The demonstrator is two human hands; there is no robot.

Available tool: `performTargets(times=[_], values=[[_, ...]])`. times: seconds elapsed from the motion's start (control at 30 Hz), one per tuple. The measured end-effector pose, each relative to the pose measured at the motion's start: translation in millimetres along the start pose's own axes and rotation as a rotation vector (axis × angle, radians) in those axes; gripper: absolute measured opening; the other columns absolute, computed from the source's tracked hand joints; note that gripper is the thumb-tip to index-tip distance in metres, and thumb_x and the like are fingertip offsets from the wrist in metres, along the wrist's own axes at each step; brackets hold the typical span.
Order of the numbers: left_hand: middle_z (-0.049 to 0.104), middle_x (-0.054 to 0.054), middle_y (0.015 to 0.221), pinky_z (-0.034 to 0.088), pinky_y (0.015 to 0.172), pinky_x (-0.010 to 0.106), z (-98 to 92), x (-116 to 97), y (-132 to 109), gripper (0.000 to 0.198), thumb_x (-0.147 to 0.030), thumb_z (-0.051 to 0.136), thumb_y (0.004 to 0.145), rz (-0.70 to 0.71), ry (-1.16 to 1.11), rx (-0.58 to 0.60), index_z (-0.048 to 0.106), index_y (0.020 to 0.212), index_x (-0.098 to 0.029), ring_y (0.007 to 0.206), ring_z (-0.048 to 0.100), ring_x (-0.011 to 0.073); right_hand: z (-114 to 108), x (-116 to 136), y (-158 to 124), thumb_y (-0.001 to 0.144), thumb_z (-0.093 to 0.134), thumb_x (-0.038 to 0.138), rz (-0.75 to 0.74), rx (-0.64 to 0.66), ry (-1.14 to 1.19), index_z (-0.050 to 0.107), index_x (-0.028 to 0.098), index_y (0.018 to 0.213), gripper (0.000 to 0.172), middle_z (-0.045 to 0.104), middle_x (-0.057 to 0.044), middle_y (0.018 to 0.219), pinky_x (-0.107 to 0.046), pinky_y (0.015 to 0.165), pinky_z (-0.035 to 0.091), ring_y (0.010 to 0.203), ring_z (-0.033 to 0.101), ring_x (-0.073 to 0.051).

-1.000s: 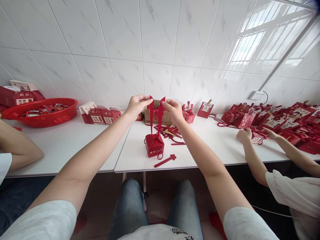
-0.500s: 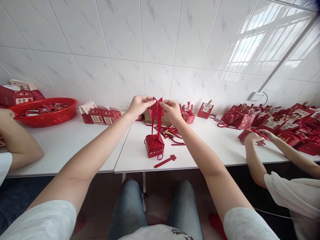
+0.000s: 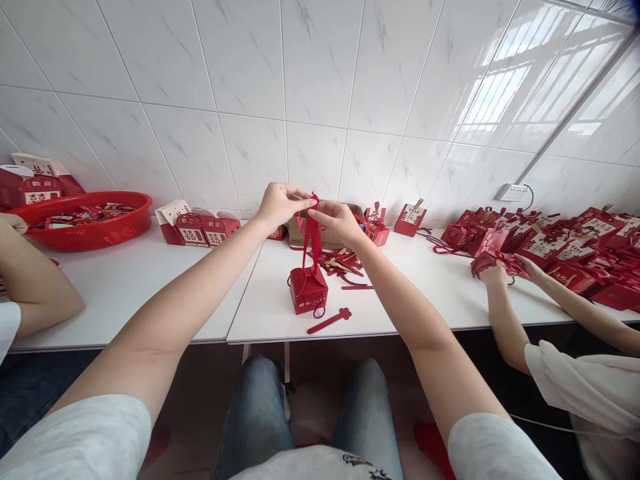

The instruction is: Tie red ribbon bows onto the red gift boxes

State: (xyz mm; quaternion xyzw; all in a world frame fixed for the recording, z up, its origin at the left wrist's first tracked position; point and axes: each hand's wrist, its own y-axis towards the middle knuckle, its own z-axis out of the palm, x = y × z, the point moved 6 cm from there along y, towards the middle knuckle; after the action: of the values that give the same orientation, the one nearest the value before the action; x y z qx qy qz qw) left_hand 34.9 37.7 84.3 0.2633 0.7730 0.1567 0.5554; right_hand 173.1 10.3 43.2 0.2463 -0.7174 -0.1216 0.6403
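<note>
A small red gift box (image 3: 309, 291) stands upright on the white table, with a cord loop hanging at its front. From its top a red ribbon (image 3: 311, 240) runs straight up, both ends raised. My left hand (image 3: 284, 202) pinches the ribbon near its tips. My right hand (image 3: 336, 220) closes on the ribbon too, just beside and slightly below the left fingers, where the two ends meet. On the table in front of the box lies a flat red strip with a flower-shaped end (image 3: 330, 321).
Behind the box are a pile of loose strips (image 3: 343, 262) and a cardboard box (image 3: 296, 233). A red basin (image 3: 100, 237) of small packets stands left. Finished-looking boxes (image 3: 590, 233) are heaped right, where a co-worker's hands (image 3: 495, 273) handle one. Another person's arm (image 3: 37, 280) rests at left.
My hands have come together, bringing the two separate ribbon ends to meet and cross at the top. The gift box stays in place. The co-worker at right has lifted a box slightly.
</note>
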Motion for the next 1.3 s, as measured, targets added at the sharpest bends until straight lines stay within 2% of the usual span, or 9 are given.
performTargets(times=[0.2, 0.37, 0.53, 0.63, 0.73, 0.87, 0.93, 1.03, 1.3], values=[[0.071, 0.007, 0.074, 0.054, 0.070, 0.031, 2.7, -1.7, -2.1, 0.026, -0.025, 0.084, 0.056, -0.025, -0.175, 0.009, 0.068, 0.072, -0.012, 0.071, 0.066, 0.0174, -1.6, -1.9, 3.9, 0.072, 0.070, 0.053, -0.021, -0.057, -0.046, 0.062, 0.017, 0.070, 0.037, 0.058, 0.002, 0.063, -0.024, 0.058, 0.041, 0.059, 0.049, -0.009], [0.072, 0.004, 0.076, 0.054, 0.074, 0.032, -1.4, 4.0, -12.0, 0.049, -0.027, 0.083, 0.058, -0.022, -0.195, -0.011, 0.067, 0.104, -0.015, 0.071, 0.067, 0.0167, 1.0, -11.0, 2.1, 0.067, 0.075, 0.054, 0.055, -0.010, 0.173, 0.057, 0.017, 0.060, 0.041, 0.055, 0.003, 0.061, -0.024, 0.058, 0.042, 0.056, 0.048, -0.008], [0.071, 0.006, 0.076, 0.051, 0.069, 0.029, 1.2, 8.7, -32.1, 0.024, -0.035, 0.079, 0.064, 0.078, -0.082, -0.049, 0.070, 0.073, -0.014, 0.069, 0.064, 0.0167, -0.9, -23.4, 1.4, 0.060, 0.080, 0.054, 0.156, -0.024, 0.270, 0.055, 0.018, 0.059, 0.043, 0.054, 0.004, 0.059, -0.024, 0.058, 0.042, 0.056, 0.049, -0.008], [0.070, 0.004, 0.076, 0.048, 0.067, 0.028, 5.1, 8.8, -41.8, 0.021, -0.037, 0.074, 0.070, 0.130, 0.063, -0.077, 0.068, 0.072, -0.017, 0.070, 0.061, 0.0160, -5.1, -26.6, 0.7, 0.058, 0.081, 0.053, 0.191, -0.063, 0.259, 0.054, 0.019, 0.057, 0.044, 0.054, 0.004, 0.059, -0.023, 0.056, 0.041, 0.056, 0.049, -0.008], [0.067, 0.003, 0.084, 0.048, 0.072, 0.027, 4.3, 16.6, -43.9, 0.022, -0.036, 0.072, 0.071, 0.073, -0.014, -0.134, 0.062, 0.077, -0.018, 0.079, 0.062, 0.0159, -7.2, -25.7, 0.6, 0.060, 0.079, 0.054, 0.171, -0.054, 0.237, 0.055, 0.018, 0.059, 0.042, 0.056, 0.003, 0.061, -0.023, 0.057, 0.041, 0.057, 0.049, -0.008], [0.065, 0.004, 0.092, 0.050, 0.077, 0.030, 17.4, 33.4, -38.3, 0.041, -0.033, 0.078, 0.063, -0.103, -0.244, 0.058, 0.058, 0.094, -0.018, 0.087, 0.062, 0.0175, -8.3, -23.2, 1.2, 0.062, 0.077, 0.055, 0.121, -0.022, 0.181, 0.057, 0.018, 0.061, 0.041, 0.050, 0.005, 0.058, -0.023, 0.056, 0.037, 0.055, 0.044, -0.007], [0.065, 0.004, 0.094, 0.050, 0.079, 0.030, 19.4, 32.0, -35.1, 0.041, -0.032, 0.077, 0.064, -0.064, -0.293, 0.092, 0.059, 0.098, -0.018, 0.087, 0.062, 0.0173, -8.5, -20.0, 0.9, 0.063, 0.076, 0.055, 0.101, 0.000, 0.143, 0.059, 0.018, 0.063, 0.041, 0.048, 0.006, 0.057, -0.023, 0.054, 0.034, 0.054, 0.040, -0.007], [0.066, 0.005, 0.091, 0.049, 0.077, 0.030, 15.9, 26.0, -31.6, 0.030, -0.034, 0.076, 0.067, 0.005, -0.267, 0.034, 0.064, 0.089, -0.017, 0.084, 0.061, 0.0172, -8.8, -13.0, -1.0, 0.067, 0.074, 0.055, 0.084, 0.034, 0.074, 0.062, 0.017, 0.066, 0.040, 0.050, 0.005, 0.059, -0.024, 0.055, 0.033, 0.055, 0.041, -0.007], [0.060, 0.002, 0.079, 0.046, 0.073, 0.031, 9.1, 0.1, -44.8, 0.013, -0.032, 0.069, 0.075, 0.343, 0.153, -0.165, 0.069, 0.071, -0.020, 0.073, 0.056, 0.0153, -0.9, -12.6, -3.2, 0.073, 0.070, 0.055, 0.083, 0.147, 0.093, 0.061, 0.018, 0.076, 0.038, 0.053, 0.005, 0.060, -0.023, 0.054, 0.035, 0.054, 0.044, -0.007]])
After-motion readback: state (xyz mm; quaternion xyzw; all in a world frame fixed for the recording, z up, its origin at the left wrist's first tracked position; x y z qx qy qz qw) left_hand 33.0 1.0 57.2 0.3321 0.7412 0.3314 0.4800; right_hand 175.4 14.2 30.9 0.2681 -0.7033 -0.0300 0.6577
